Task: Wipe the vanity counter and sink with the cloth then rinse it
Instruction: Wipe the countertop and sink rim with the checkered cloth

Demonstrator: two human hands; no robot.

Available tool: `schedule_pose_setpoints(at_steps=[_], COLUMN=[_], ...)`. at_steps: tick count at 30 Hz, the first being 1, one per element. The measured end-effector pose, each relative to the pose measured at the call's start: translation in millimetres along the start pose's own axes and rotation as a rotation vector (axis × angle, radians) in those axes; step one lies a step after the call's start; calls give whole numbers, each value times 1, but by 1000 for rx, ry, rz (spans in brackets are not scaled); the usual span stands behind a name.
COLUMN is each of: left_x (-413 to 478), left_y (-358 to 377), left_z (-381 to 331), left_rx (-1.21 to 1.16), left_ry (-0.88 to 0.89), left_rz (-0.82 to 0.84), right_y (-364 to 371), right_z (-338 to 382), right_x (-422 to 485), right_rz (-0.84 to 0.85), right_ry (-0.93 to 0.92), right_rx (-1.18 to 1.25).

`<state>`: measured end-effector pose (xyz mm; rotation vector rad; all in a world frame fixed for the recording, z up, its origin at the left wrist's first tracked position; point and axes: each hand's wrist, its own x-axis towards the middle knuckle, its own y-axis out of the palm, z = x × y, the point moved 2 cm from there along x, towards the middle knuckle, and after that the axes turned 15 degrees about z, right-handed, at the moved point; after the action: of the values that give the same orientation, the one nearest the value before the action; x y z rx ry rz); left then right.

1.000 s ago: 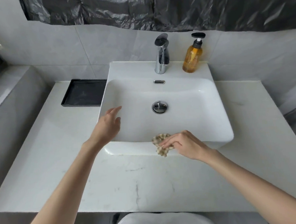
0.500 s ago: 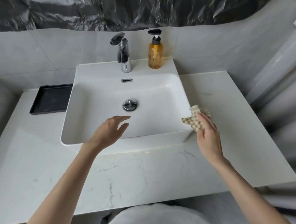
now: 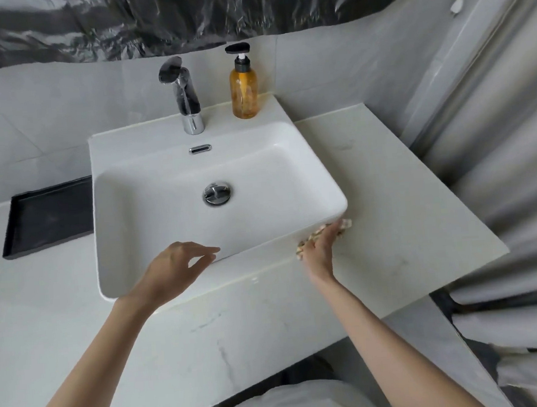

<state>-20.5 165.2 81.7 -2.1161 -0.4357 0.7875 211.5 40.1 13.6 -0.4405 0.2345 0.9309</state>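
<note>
The right hand [image 3: 320,252] presses the bunched cloth [image 3: 342,225], its grip closed on it, against the sink [image 3: 153,217] at its front right corner where it meets the surface [image 3: 404,213], whose unwiped right side lies just beyond; the left hand [image 3: 176,270] hovers open, empty.

The sink [image 3: 178,209] is a white rectangular basin sitting on top of the counter [image 3: 386,176], chrome drain plug in the middle of the bowl, looks dry. Counter's a pale marble-look slab with faint grey veins, running out both sides of the basin. The cloth [image 3: 345,224] is a small beige checked rag, bunched up and pressed onto the counter right at the sink's front right corner, mostly covered.
</note>
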Motion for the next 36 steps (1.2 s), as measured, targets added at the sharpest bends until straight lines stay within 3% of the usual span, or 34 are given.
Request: schedule_pose_setpoints(at_steps=[6, 9, 16, 22, 30, 36], left_x=[-14, -20, -24, -21, -24, -30], left_y=[-6, -10, -19, -19, -21, -18], left_z=[36, 47, 58, 52, 50, 53], left_rx=[98, 102, 134, 38, -11, -28], left_ry=[182, 249, 331, 264, 241, 261], left_rz=[59, 84, 119, 65, 81, 95], right_y=[87, 83, 37, 65, 34, 59], right_z=[10, 17, 35, 20, -5, 23], right_x=[-28, -29, -17, -21, 9, -15], right_rz=[-54, -186, -448, -364, -365, -421], right_ry=[20, 26, -34, -147, 100, -74], right_rx=[264, 355, 315, 193, 386, 356])
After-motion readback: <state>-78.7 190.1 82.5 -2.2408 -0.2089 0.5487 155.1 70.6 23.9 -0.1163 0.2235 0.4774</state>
